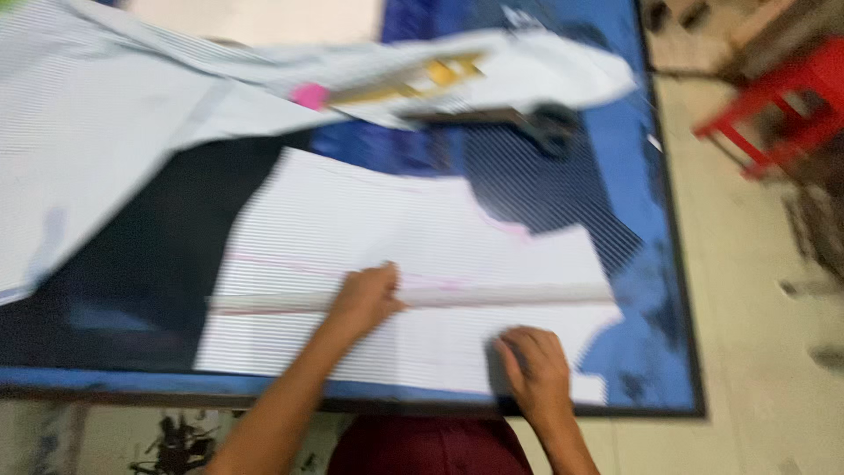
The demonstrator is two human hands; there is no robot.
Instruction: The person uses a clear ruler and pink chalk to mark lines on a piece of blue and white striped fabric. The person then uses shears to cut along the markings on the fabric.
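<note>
Nearest the lower edge of the frame, 2 hands press flat on a white striped fabric piece (413, 273) lying on the blue worktop (668, 290). Right hand (534, 369) pins its near hem with fingers spread; left hand (367, 297) rests on the long fold, fingers seemingly curled, though blur hides the grip. Smoothing outward along that fold would keep it true. Beyond lie scissors (541, 123) and a larger striped cloth (114, 132).

one view only | camera sits on the person's head | looks down and forward at the flat blue cutting table (655, 290) | close, within arm's reach | picture blurry
</note>
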